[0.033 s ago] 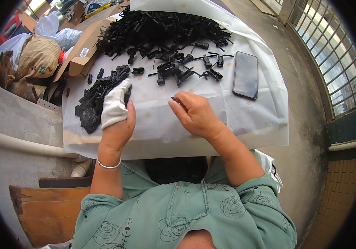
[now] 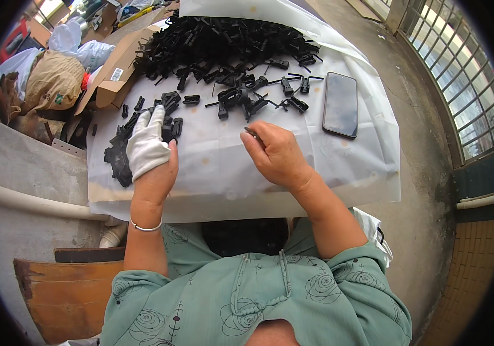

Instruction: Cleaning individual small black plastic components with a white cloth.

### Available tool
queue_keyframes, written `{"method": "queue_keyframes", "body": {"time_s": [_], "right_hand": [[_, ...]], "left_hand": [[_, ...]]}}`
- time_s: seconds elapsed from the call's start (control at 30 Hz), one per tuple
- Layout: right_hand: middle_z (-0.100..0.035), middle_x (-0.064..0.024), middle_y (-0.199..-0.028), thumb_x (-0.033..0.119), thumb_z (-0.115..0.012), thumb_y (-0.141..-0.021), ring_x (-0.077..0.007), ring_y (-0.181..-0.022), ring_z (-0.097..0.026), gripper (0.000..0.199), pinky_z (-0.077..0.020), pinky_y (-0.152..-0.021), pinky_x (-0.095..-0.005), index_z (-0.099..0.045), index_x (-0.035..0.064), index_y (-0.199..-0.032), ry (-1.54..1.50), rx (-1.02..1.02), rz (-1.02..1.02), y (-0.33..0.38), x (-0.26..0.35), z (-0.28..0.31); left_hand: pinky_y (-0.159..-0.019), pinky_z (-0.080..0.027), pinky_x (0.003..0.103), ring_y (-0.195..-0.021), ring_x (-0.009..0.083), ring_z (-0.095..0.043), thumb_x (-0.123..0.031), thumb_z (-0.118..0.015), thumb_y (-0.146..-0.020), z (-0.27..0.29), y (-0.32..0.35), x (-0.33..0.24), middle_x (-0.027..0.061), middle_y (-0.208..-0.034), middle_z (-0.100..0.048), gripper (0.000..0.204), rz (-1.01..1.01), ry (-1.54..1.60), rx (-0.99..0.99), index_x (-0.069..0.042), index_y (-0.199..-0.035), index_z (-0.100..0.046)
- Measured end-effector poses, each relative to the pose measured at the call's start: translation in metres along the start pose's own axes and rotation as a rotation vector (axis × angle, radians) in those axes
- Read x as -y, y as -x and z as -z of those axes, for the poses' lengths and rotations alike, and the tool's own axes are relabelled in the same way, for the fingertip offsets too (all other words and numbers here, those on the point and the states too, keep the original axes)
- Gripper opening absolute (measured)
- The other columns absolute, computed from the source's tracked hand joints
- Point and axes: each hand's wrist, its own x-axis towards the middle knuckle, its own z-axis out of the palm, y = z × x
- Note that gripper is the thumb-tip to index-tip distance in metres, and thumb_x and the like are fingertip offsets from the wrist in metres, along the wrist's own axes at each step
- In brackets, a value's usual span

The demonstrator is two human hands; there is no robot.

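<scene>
My left hand (image 2: 150,150), in a white partial glove with the thumb bare, lies palm down on the smaller pile of black plastic pieces (image 2: 119,164). Its fingers are stretched and a little apart, with nothing visibly gripped. Two loose black pieces (image 2: 176,127) lie beside its fingertips. To the right, my bare right hand (image 2: 275,153) is closed above the white table cover (image 2: 218,167). A small dark thin piece (image 2: 251,132) sticks out between its thumb and forefinger; its kind is too small to make out.
A large heap of black clip-like parts with prongs (image 2: 218,43) covers the far side, with several strays (image 2: 247,98) nearer. A phone (image 2: 340,104) lies at the right. An open cardboard box (image 2: 117,75) and a brown sack (image 2: 54,78) stand left. Barred windows (image 2: 454,75) line the right.
My left hand has shifted left and nearer onto the smaller pile, its fingers spreading and uncovering black pieces. My right hand has moved slightly right, still pinching the dark piece.
</scene>
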Motion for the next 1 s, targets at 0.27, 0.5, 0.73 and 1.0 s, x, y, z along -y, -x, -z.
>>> {"method": "queue_keyframes", "body": {"time_s": [0.27, 0.5, 0.73, 1.0], "right_hand": [[-0.052, -0.0134, -0.064, 0.006, -0.058, -0.081, -0.0286, -0.056, -0.051, 0.008, -0.041, -0.053, -0.0348, -0.053, 0.0002, -0.079, 0.127, -0.067, 0.065, 0.006, -0.009, -0.004], [-0.053, -0.0135, -0.065, 0.005, -0.058, -0.081, -0.0285, -0.057, -0.052, 0.007, -0.0414, -0.053, -0.0345, -0.054, -0.0002, -0.08, 0.156, -0.151, 0.07, 0.003, -0.014, 0.011], [-0.053, -0.0128, -0.063, 0.006, -0.058, -0.082, -0.0244, -0.05, -0.049, 0.008, -0.0392, -0.048, -0.0326, -0.055, -0.0003, -0.081, 0.124, -0.261, 0.025, 0.008, -0.008, 0.029], [-0.049, -0.0061, -0.059, 0.012, -0.065, -0.078, -0.0161, -0.047, -0.045, 0.018, -0.037, -0.046, -0.0297, -0.056, 0.0019, -0.09, 0.094, -0.172, 0.028, 0.02, -0.002, 0.024]], "left_hand": [[-0.101, -0.032, 0.039, -0.12, 0.036, -0.04, -0.021, -0.068, -0.072, -0.06, -0.043, -0.018, 0.0232, -0.127, -0.045, 0.063, -0.128, 0.387, 0.152, -0.002, -0.127, -0.045], [-0.087, -0.043, 0.038, -0.097, 0.033, -0.055, -0.014, -0.062, -0.077, -0.113, -0.058, -0.051, 0.0155, -0.1, -0.061, 0.029, -0.191, 0.737, 0.174, -0.004, -0.104, -0.061], [-0.092, -0.039, 0.04, -0.106, 0.0352, -0.051, -0.013, -0.066, -0.073, -0.071, -0.012, -0.076, 0.0196, -0.111, -0.057, 0.032, -0.126, 0.647, 0.112, -0.005, -0.104, -0.063], [-0.076, -0.045, 0.026, -0.086, 0.0131, -0.055, -0.014, -0.064, -0.083, -0.042, -0.021, -0.072, 0.0061, -0.097, -0.061, 0.029, 0.302, 1.254, 0.255, 0.0, -0.108, -0.06]]}}
